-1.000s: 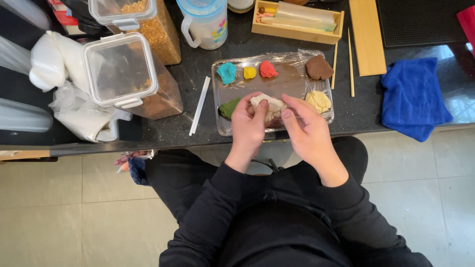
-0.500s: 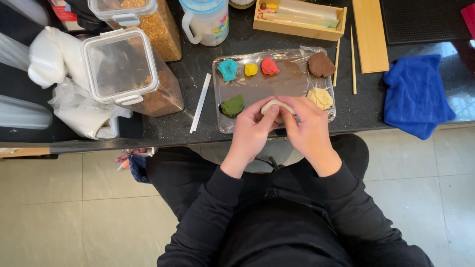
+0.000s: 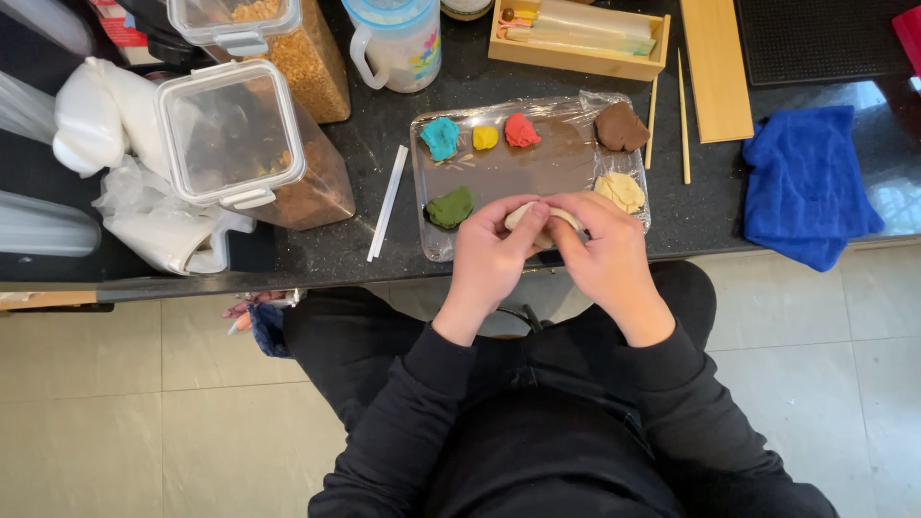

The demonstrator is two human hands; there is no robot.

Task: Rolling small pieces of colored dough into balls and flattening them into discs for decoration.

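We pinch the pale dough piece between left hand and right hand, both closed on it over the wrapped tray's near edge at the counter's brink, where too hard a squeeze could tear it or drop it floorward.

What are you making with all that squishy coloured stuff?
A seated person in black sleeves pinches a pale, cream-coloured lump of dough between the left hand and right hand, over the near edge of a plastic-wrapped tray. On the tray lie smaller dough lumps: teal, yellow, red, brown, green and a second cream one. A folded blue cloth lies to the right.
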